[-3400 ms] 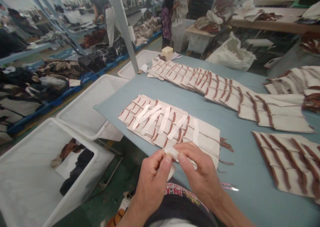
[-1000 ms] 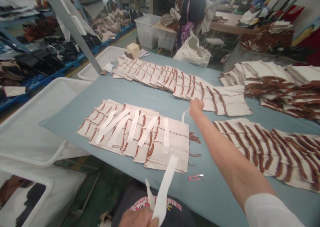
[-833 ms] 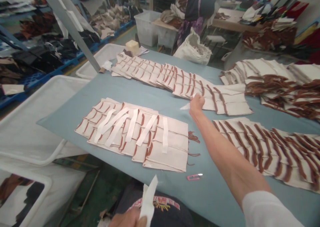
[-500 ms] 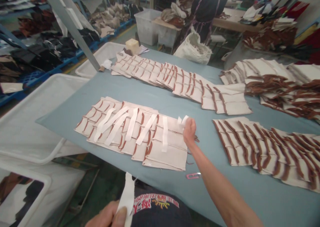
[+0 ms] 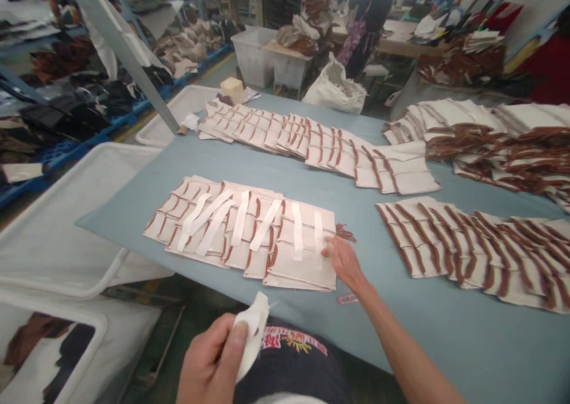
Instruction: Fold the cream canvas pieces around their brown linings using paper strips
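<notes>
My left hand [image 5: 211, 356] pinches a small bunch of white strips [image 5: 256, 333] between thumb and fingers, in front of my dark apron at the bottom. Out over the table, my right hand [image 5: 342, 261] is closed at the lower part of a single white strip [image 5: 317, 224]. That strip lies along the right end of an overlapping row of cream panels [image 5: 303, 270] with brown seam edges. Several more white strips [image 5: 241, 217] lie spaced across these panels. Brown thread-like ends [image 5: 345, 232] stick out beyond the right edge of the row.
A pink thread snipper [image 5: 347, 299] lies near the table's front edge. Other overlapped panel rows [image 5: 412, 169] spread along the back and right [image 5: 472, 249] of the blue-grey table [image 5: 146, 175]. White bins [image 5: 84, 214] stand left, beside a slanting metal post [image 5: 129, 59]. Behind is a white sack [image 5: 336, 89].
My right hand has come down and nearer, and the crumpled strip it held now lies stretched on the right end of the panels. My left hand has risen rightward with its strips.
</notes>
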Available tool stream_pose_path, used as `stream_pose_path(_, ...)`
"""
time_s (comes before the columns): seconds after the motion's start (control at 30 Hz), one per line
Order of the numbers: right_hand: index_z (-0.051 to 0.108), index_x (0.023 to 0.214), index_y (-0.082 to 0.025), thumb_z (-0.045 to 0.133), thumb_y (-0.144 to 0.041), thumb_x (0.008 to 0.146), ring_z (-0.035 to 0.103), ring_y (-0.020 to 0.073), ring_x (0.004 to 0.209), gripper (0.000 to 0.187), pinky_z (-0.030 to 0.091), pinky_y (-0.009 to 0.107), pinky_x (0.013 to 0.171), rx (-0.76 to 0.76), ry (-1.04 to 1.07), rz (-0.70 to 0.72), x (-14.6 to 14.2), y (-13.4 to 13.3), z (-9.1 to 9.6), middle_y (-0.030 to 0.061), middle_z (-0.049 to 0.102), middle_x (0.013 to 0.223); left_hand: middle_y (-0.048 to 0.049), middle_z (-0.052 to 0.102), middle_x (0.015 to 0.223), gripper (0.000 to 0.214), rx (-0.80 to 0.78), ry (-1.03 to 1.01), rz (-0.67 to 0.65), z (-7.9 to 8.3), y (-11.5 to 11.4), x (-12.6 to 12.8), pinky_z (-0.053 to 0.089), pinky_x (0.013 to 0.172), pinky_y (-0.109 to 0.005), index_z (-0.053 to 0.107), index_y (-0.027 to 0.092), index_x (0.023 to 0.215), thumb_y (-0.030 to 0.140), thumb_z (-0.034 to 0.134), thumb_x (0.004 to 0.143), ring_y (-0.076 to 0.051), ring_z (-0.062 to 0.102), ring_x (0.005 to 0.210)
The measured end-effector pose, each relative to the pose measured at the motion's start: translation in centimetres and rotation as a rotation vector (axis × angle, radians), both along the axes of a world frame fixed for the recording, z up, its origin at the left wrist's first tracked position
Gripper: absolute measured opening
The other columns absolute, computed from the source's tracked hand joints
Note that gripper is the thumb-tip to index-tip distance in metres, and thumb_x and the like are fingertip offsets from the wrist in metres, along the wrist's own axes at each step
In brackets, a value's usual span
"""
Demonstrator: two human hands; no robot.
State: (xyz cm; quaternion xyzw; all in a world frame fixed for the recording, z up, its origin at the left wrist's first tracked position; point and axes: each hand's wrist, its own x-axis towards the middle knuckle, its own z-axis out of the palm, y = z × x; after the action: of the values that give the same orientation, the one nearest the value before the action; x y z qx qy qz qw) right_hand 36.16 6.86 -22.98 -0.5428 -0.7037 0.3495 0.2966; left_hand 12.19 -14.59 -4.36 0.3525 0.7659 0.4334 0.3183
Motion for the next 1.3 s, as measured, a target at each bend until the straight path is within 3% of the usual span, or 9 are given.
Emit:
stream_pose_path(0.13, 0.076, 0.097, -0.02, 0.045, -0.051, 0.103, 0.063, 0.0321, 0.111, 0.044, 0.047, 0.048, 0.1, -0.063, 0.023, -0.027, -1.5, -4.4, 5.4, 0.0135, 0.074, 0.11, 0.0035, 0.048, 0.059, 0.047, -0.041, -0.089, -0.031, 0.0, 0.4, -0.7, 0.036, 0.055, -0.023, 0.057, 0.019, 0.063, 0.051, 0.053, 0.096, -0.013, 0.045, 0.058)
stream_pose_path(0.23, 0.077, 0.086, -0.023, 0.04, -0.055, 0.105, 0.063, 0.0211, 0.069, 0.053, 0.051, 0.032, 0.067, -0.251, 0.08, 0.173, -4.5, -9.1, 10.6, 0.0032, 0.071, 0.075, 0.0019, 0.054, 0.062, 0.046, -0.036, -0.112, -0.1, -0.5, 0.5, -1.2, 0.038, 0.057, -0.023, 0.065, 0.017, 0.07, 0.052, 0.052, 0.098, -0.014, 0.048, 0.06)
stream_pose_path(0.3, 0.076, 0.088, -0.022, 0.033, -0.061, 0.106, 0.058, 0.0186, 0.067, 0.061, 0.048, 0.03, 0.065, -0.56, 0.228, 0.389, -7.1, -11.6, 13.6, 0.002, 0.068, 0.074, 0.0008, 0.058, 0.064, 0.045, -0.013, -0.11, -0.141, -0.8, 0.5, -1.3, 0.039, 0.057, -0.023, 0.069, 0.016, 0.075, 0.05, 0.052, 0.099, -0.015, 0.051, 0.061)
stream_pose_path(0.43, 0.066, 0.077, -0.02, 0.047, -0.073, 0.097, 0.052, 0.0175, 0.071, 0.06, 0.043, 0.029, 0.065, -0.658, 0.468, 0.362, -11.7, -13.1, 16.2, 0.0009, 0.058, 0.074, 0.0014, 0.056, 0.061, 0.043, 0.05, -0.098, -0.224, -1.6, 0.0, -0.9, 0.037, 0.056, -0.023, 0.066, 0.017, 0.07, 0.044, 0.053, 0.099, -0.013, 0.048, 0.056)
stream_pose_path(0.53, 0.067, 0.077, -0.021, 0.067, -0.074, 0.084, 0.047, 0.0157, 0.065, 0.053, 0.039, 0.027, 0.059, -0.722, 0.613, 0.183, -13.8, -12.6, 16.2, -0.001, 0.054, 0.069, 0.0029, 0.051, 0.058, 0.043, 0.059, -0.112, -0.205, -2.2, -0.4, -0.4, 0.035, 0.058, -0.024, 0.063, 0.017, 0.065, 0.043, 0.055, 0.099, -0.011, 0.043, 0.053)
stream_pose_path(0.63, 0.071, 0.082, -0.023, 0.082, -0.07, 0.071, 0.052, 0.0154, 0.064, 0.049, 0.043, 0.027, 0.058, -0.969, 0.797, 0.022, -15.2, -12.0, 16.2, 0.0003, 0.061, 0.073, 0.0023, 0.051, 0.059, 0.043, 0.033, -0.164, -0.178, -2.8, -0.6, -0.3, 0.034, 0.059, -0.026, 0.064, 0.018, 0.067, 0.046, 0.054, 0.099, -0.012, 0.043, 0.054)
stream_pose_path(0.73, 0.073, 0.096, -0.023, 0.087, -0.064, 0.067, 0.059, 0.0161, 0.068, 0.052, 0.051, 0.029, 0.062, -1.083, 0.886, -0.006, -16.4, -10.6, 16.1, 0.0036, 0.069, 0.085, 0.0019, 0.05, 0.061, 0.046, -0.011, -0.199, -0.168, -3.6, -0.4, -0.9, 0.032, 0.059, -0.026, 0.063, 0.017, 0.07, 0.05, 0.051, 0.099, -0.013, 0.044, 0.057)
stream_pose_path(1.1, 0.068, 0.102, -0.016, 0.059, -0.05, 0.1, 0.062, 0.0135, 0.062, 0.035, 0.052, 0.026, 0.056, -0.734, 0.451, 0.199, -20.2, 3.1, 8.3, 0.0028, 0.071, 0.082, 0.0035, 0.037, 0.063, 0.045, -0.105, -0.223, -0.13, -8.3, 2.8, -6.2, 0.029, 0.059, -0.026, 0.044, 0.021, 0.066, 0.054, 0.048, 0.097, -0.015, 0.038, 0.063)
stream_pose_path(1.3, 0.067, 0.115, -0.014, 0.064, -0.04, 0.102, 0.07, 0.0179, 0.084, 0.029, 0.061, 0.034, 0.074, -0.605, 0.107, 0.437, -21.0, 8.0, 5.2, 0.0045, 0.07, 0.105, 0.004, 0.035, 0.061, 0.047, -0.151, -0.241, -0.125, -9.9, 4.5, -8.1, 0.027, 0.06, -0.027, 0.041, 0.022, 0.062, 0.055, 0.049, 0.094, -0.015, 0.038, 0.063)
